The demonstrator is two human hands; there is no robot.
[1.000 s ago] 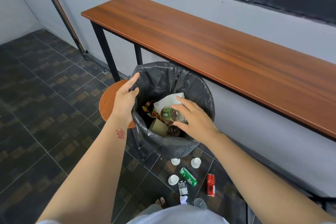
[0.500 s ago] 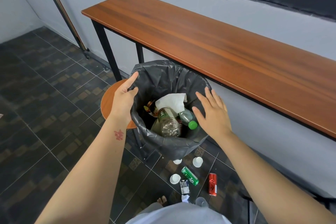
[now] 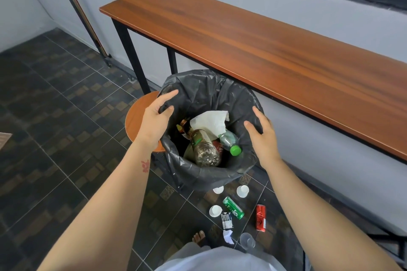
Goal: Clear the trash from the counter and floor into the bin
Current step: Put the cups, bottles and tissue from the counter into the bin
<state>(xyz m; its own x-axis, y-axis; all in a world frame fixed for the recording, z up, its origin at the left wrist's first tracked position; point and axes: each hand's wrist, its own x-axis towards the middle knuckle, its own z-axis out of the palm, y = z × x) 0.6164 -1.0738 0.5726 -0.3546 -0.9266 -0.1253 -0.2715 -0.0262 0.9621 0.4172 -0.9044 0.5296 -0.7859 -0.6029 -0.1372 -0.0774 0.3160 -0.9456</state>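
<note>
A: Clear plastic cup [image 3: 247, 241] nearest the feet, crumpled white scrap [image 3: 228, 236] just beside it, on the floor [image 3: 55, 138].

B: Next row out?

A: Dark carton [image 3: 226, 221], green can [image 3: 233, 207] lying slantwise, red can [image 3: 260, 217] lying with its long axis running toward the wall. White cups [image 3: 242, 191] closest to the bin [image 3: 209, 174].

B: Hands?

A: Both up at the bin rim, above the litter. Left hand [image 3: 157, 120] pinches the black liner on the left side, thumb outside, fingers curled over the edge. Right hand [image 3: 262, 136] is spread, holding nothing, palm at the right rim; can't tell if it touches the liner.

B: So which goes down?

A: Judgement: right one. It's free, and the cans lie below it, back toward the body, on the right side. Red can nearest its line.

B: Inside the bin?

A: Bottles, one with a green cap [image 3: 235, 150], and white paper [image 3: 209, 123].

B: Desk [image 3: 264, 50]?

A: Farthest, bare wood, no trash showing.
</note>
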